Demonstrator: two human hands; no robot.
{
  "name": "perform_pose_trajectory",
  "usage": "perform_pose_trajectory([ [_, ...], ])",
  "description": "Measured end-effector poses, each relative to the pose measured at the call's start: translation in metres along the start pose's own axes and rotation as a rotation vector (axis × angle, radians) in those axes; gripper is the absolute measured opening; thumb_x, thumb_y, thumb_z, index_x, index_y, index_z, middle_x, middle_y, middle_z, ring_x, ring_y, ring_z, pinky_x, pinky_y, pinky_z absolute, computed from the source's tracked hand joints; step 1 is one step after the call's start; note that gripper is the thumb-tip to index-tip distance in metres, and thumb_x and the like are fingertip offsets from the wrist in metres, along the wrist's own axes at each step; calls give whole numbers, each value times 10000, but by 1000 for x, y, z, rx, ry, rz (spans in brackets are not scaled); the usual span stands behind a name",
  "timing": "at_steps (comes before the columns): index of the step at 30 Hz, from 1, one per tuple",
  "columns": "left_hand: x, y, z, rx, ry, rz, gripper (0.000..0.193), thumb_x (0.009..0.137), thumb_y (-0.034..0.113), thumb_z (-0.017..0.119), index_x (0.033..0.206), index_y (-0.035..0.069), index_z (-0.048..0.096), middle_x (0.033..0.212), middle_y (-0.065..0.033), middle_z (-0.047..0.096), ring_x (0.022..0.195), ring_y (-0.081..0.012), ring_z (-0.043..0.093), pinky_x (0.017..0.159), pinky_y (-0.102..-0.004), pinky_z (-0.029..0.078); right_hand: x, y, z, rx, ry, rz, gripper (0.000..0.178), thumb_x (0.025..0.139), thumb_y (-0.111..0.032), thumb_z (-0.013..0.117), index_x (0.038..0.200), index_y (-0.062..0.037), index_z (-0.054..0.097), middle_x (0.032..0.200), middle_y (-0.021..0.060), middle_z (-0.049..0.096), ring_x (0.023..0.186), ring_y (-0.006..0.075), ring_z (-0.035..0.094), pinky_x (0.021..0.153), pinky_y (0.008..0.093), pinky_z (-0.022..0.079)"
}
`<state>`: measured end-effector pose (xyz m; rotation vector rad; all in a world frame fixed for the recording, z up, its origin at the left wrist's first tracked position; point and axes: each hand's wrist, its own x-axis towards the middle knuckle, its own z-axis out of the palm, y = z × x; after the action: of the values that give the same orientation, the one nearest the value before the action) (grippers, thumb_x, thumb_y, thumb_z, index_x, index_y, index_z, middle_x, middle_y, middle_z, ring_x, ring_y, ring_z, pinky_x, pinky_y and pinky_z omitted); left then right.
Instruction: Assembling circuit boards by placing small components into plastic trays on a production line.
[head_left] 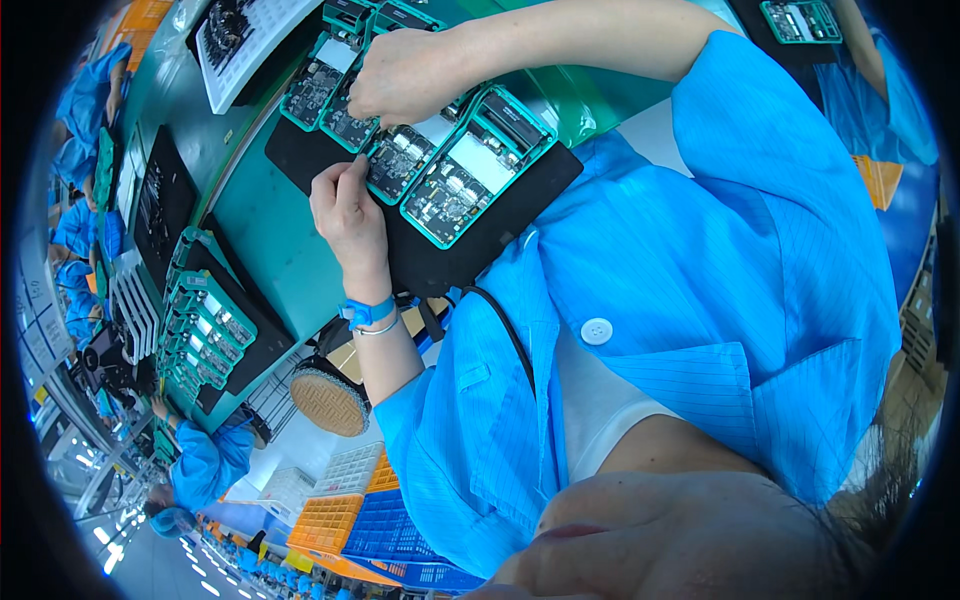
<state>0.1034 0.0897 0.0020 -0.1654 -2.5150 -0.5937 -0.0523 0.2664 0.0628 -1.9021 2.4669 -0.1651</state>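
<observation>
Several phone-sized green frames with dark circuit boards lie side by side on a black mat [555, 190] before me. The nearest frame [465, 175] shows a silvery-white rectangle and a black block. My left hand [345, 210], with a blue wrist strap [365, 312], has its fingers curled closed, the tips at the corner of the second frame [400, 160]. My right hand [410, 78] reaches across from above, closed and bent down over the third frame [345, 125]. Its fingertips are partly hidden, and whatever either hand pinches is too small to make out.
More green-framed boards [210, 330] stand in a row farther left on the bench [270, 245]. A white tray [235, 60] of dark parts lies at the top. Below are a round woven stool [330, 400], orange crates [325, 520] and blue crates [390, 535]. Co-workers in blue sit nearby.
</observation>
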Motion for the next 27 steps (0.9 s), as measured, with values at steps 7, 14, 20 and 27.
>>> perform_pose_trajectory([
  [7, 11, -7, -8, -22, -119, 109, 256, 773, -111, 690, 960, 54, 746, 924, -76, 639, 843, -272, 618, 743, -383, 502, -2, -2, -3, -3, -1, 8, 220, 867, -242, 726, 914, -28, 703, 799, 124, 704, 788, 327, 730, 642, 461, 573],
  [14, 28, -12, -8, -145, 8, 64, 141, 822, -77, 722, 916, 26, 738, 899, -107, 662, 824, -261, 666, 701, -357, 543, 2, 23, -2, 55, 134, 17, 224, 853, -245, 769, 935, -43, 720, 833, 97, 714, 739, 263, 719, 635, 382, 543],
  [20, 57, -34, 11, -70, 142, -85, 70, 881, -9, 741, 933, 36, 750, 912, -105, 670, 803, -245, 684, 693, -346, 563, 37, 59, 12, -61, 258, 119, 245, 815, -332, 752, 943, -123, 763, 809, 77, 736, 791, 274, 733, 695, 421, 572],
  [27, 63, -42, 26, -66, 98, -20, 93, 871, -5, 740, 946, 51, 749, 929, -110, 665, 845, -275, 672, 731, -368, 554, 49, 65, 21, -81, 305, 93, 243, 803, -304, 746, 955, -114, 767, 821, 90, 741, 805, 283, 736, 701, 424, 576],
])
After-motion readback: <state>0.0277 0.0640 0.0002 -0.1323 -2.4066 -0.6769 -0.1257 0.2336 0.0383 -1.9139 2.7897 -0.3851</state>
